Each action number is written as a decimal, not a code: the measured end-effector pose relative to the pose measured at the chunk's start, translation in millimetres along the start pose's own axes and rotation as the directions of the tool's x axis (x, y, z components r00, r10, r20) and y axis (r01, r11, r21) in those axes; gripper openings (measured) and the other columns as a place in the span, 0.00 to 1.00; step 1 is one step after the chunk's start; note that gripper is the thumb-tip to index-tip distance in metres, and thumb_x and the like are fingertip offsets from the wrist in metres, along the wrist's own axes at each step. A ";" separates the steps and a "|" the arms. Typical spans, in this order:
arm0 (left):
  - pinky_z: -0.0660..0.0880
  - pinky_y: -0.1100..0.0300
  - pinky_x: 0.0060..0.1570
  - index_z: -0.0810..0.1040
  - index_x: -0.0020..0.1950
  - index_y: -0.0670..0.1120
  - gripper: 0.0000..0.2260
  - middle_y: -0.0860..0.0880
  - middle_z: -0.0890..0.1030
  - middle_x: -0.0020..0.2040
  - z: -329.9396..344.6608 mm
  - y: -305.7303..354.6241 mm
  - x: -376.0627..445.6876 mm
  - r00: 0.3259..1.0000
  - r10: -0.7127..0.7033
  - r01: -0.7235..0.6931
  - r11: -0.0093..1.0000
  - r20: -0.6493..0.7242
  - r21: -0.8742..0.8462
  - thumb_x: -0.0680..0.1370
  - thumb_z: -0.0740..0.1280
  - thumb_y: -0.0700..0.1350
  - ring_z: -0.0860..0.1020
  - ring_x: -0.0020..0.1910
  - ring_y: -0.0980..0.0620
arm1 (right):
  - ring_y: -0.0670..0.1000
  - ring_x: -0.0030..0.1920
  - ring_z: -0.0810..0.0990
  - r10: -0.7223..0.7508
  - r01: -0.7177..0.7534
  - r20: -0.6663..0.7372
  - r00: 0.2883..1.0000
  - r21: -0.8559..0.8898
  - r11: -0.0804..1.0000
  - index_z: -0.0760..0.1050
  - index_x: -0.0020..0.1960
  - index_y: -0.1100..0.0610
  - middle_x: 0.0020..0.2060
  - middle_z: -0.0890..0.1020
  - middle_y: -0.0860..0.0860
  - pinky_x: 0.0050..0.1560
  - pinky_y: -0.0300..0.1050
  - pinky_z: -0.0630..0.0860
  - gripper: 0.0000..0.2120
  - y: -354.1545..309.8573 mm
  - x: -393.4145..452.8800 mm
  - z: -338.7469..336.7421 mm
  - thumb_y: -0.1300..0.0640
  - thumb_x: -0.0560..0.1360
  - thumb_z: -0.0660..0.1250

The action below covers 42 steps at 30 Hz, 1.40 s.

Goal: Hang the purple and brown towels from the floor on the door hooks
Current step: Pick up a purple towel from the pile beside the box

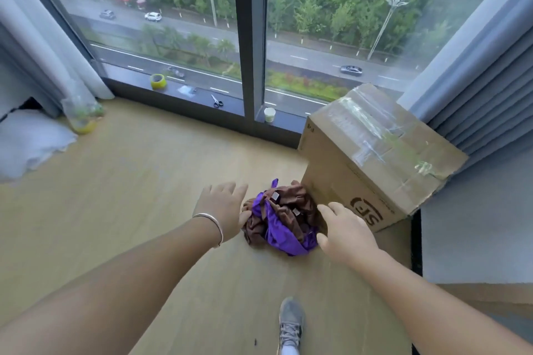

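Purple towel and brown towel are lying tangled together in one crumpled heap on the pale wooden floor, the brown cloth showing mostly along the top and left of the heap and the purple one spilling out toward the bottom. The heap is sitting right against the lower corner of a taped cardboard box, which is standing near the window.

Both arms are reaching down toward the heap from either side. The left hand is hovering at the heap's left edge with its fingers spread and fairly straight, gripping nothing; whether the thumb is just touching the brown cloth cannot be told. A silver bracelet is circling that wrist. The right hand is coming in at the heap's right edge, its fingers loosely extended and holding nothing, with the thumb close to the purple fabric and the hand overlapping the box front in view.

On the dark window sill a roll of yellowish tape, a pair of scissors and a small white cup are resting well apart from one another. Grey-blue curtains are hanging at both sides. A grey shoe is showing at the bottom edge.
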<state>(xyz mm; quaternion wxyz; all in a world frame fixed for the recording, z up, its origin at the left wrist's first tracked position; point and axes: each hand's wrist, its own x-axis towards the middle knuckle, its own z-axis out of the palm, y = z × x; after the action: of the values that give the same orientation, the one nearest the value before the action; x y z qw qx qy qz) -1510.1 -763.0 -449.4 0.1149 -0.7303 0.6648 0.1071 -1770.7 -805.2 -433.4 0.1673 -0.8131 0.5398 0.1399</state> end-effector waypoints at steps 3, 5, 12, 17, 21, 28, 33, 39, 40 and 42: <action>0.57 0.48 0.71 0.55 0.76 0.52 0.28 0.49 0.64 0.74 55.1 9.0 41.5 0.996 -0.047 0.051 0.997 0.072 -0.058 0.80 0.55 0.60 0.65 0.71 0.46 | 0.52 0.67 0.69 -0.038 0.040 0.079 0.996 -0.022 0.999 0.60 0.74 0.51 0.68 0.67 0.50 0.65 0.47 0.68 0.28 21.2 53.4 48.5 0.46 0.75 0.61; 0.58 0.48 0.70 0.56 0.76 0.52 0.27 0.49 0.65 0.73 93.7 14.9 67.7 0.993 -0.059 0.068 0.994 0.101 -0.083 0.79 0.56 0.60 0.65 0.70 0.46 | 0.53 0.66 0.69 -0.050 0.053 0.117 0.992 -0.028 0.998 0.62 0.72 0.51 0.67 0.68 0.50 0.64 0.48 0.68 0.27 35.7 87.5 81.0 0.46 0.75 0.61; 0.57 0.47 0.70 0.56 0.76 0.52 0.28 0.49 0.67 0.71 231.8 30.5 128.2 0.972 -0.080 0.107 0.988 0.220 -0.111 0.79 0.56 0.60 0.65 0.70 0.47 | 0.55 0.67 0.69 -0.070 0.072 0.263 0.962 0.001 0.997 0.63 0.71 0.53 0.67 0.68 0.52 0.63 0.49 0.69 0.26 63.8 177.5 195.8 0.48 0.76 0.62; 0.60 0.48 0.68 0.56 0.76 0.52 0.28 0.48 0.68 0.69 315.7 29.9 166.9 0.962 -0.065 0.094 0.991 0.266 -0.099 0.79 0.56 0.60 0.65 0.70 0.47 | 0.55 0.68 0.68 -0.086 0.089 0.309 0.947 0.004 0.996 0.61 0.73 0.54 0.69 0.67 0.53 0.64 0.48 0.67 0.27 65.7 226.6 270.3 0.48 0.76 0.62; 0.59 0.47 0.70 0.56 0.77 0.51 0.29 0.47 0.68 0.70 372.8 29.4 207.1 0.962 -0.042 0.081 0.987 0.269 -0.136 0.79 0.58 0.59 0.65 0.70 0.46 | 0.55 0.65 0.69 -0.095 0.096 0.315 0.944 0.012 0.995 0.63 0.70 0.53 0.64 0.69 0.51 0.59 0.49 0.69 0.25 64.3 261.8 327.2 0.48 0.76 0.62; 0.63 0.50 0.65 0.54 0.77 0.53 0.29 0.47 0.67 0.68 462.2 26.4 286.3 0.977 0.045 -0.022 0.993 0.208 -0.113 0.79 0.60 0.56 0.67 0.69 0.46 | 0.56 0.60 0.71 -0.060 0.059 0.324 0.944 0.015 0.998 0.66 0.61 0.55 0.59 0.72 0.51 0.52 0.49 0.68 0.17 58.7 316.1 423.1 0.48 0.76 0.62; 0.65 0.48 0.65 0.52 0.78 0.54 0.29 0.43 0.61 0.74 505.3 23.7 348.7 0.980 0.155 -0.148 0.987 0.127 -0.065 0.80 0.59 0.49 0.64 0.70 0.44 | 0.55 0.61 0.71 0.053 -0.054 0.220 0.974 -0.003 0.999 0.65 0.63 0.55 0.59 0.72 0.51 0.54 0.51 0.70 0.21 61.4 350.8 482.7 0.45 0.75 0.64; 0.70 0.49 0.56 0.68 0.71 0.52 0.20 0.45 0.64 0.71 526.0 36.6 394.4 0.979 0.205 -0.205 0.977 -0.004 -0.054 0.79 0.60 0.46 0.67 0.68 0.44 | 0.54 0.61 0.71 0.084 -0.071 0.152 0.985 -0.086 0.994 0.68 0.61 0.53 0.57 0.73 0.50 0.57 0.50 0.69 0.26 68.5 377.7 531.2 0.36 0.73 0.65; 0.70 0.50 0.54 0.72 0.68 0.51 0.17 0.45 0.65 0.70 527.8 40.0 397.0 0.981 0.196 -0.196 0.979 -0.010 -0.049 0.79 0.59 0.45 0.66 0.67 0.45 | 0.54 0.61 0.71 0.078 -0.067 0.129 0.989 -0.092 0.993 0.70 0.61 0.52 0.57 0.73 0.50 0.56 0.50 0.68 0.24 69.2 380.6 535.0 0.37 0.74 0.64; 0.68 0.52 0.53 0.78 0.62 0.50 0.14 0.48 0.68 0.67 528.3 42.1 397.8 0.979 0.204 -0.205 0.978 -0.026 -0.044 0.79 0.60 0.46 0.66 0.67 0.47 | 0.55 0.59 0.72 0.061 -0.054 0.078 0.995 -0.088 0.995 0.74 0.60 0.51 0.56 0.75 0.50 0.53 0.49 0.68 0.17 71.7 384.3 535.9 0.42 0.77 0.61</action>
<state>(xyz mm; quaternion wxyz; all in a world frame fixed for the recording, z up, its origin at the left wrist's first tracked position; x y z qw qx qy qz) -1516.9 -979.3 -1075.7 0.0791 -0.6618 0.7347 0.1261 -1716.8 -923.6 -1083.9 0.1500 -0.7972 0.5493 0.2005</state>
